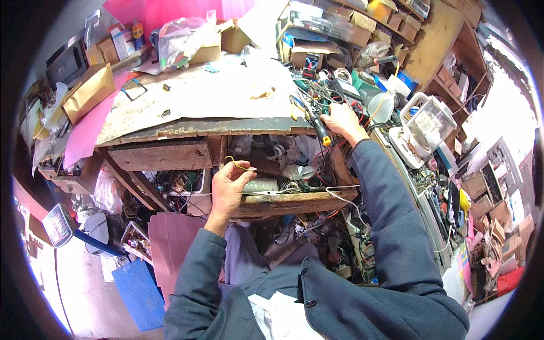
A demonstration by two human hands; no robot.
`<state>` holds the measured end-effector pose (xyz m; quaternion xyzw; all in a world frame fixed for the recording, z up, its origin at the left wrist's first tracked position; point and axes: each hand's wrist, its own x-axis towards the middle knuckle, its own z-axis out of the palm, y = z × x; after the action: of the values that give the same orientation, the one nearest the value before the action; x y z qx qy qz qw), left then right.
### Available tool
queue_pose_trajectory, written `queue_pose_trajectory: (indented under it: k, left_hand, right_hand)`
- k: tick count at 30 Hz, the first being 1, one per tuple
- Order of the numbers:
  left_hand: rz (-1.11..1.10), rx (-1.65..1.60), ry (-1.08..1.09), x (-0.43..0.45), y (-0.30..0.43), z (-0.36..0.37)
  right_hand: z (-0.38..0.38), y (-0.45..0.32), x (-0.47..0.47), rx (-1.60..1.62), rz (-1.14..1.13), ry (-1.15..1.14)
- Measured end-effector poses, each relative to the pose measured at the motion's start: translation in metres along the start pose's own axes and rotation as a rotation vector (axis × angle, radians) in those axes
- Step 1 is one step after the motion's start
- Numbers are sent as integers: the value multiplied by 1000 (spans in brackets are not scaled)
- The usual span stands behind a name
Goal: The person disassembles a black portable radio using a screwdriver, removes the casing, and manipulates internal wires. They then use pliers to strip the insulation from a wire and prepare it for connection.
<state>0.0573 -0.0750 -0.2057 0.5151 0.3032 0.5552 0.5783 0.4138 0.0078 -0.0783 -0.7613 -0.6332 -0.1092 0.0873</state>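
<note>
Over an open wooden drawer, my left hand pinches a thin yellow-green wire between thumb and fingers. A small pale piece shows at the wire's end by the fingertips. My right hand is at the bench's right end, among a heap of tools and cables. Right beside its fingertips is a hand tool with a black handle and yellow end, hanging over the bench edge. Whether those fingers grip it is hidden by the hand itself and the clutter.
The drawer holds plastic bags, cables and small parts. A white sheet covers the worktop. Clear plastic containers stand on the right, below shelves of cardboard boxes. At lower left are a calculator-like keypad device and a blue board.
</note>
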Motion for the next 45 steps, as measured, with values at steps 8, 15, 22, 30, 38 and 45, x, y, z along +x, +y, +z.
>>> queue_pose_trajectory:
  k: [8,15,22,30,38,45]
  left_hand:
    - [17,60,15,-2,1,-5]
    - [26,-19,11,0,0,1]
    - [-29,-93,104,3,2,2]
    - [-60,-350,159,-7,50,-5]
    - [-84,-312,251,-56,72,-33]
    - [-159,-350,306,-86,77,-48]
  right_hand:
    - [-57,16,24,683,208,-308]
    - [-132,47,-34,1283,580,-369]
    - [-152,64,-61,1253,412,-499]
    - [-107,-31,-138,1805,-29,-364]
    - [-19,-146,-244,1954,84,-809]
    - [14,-164,-268,1874,-185,-901]
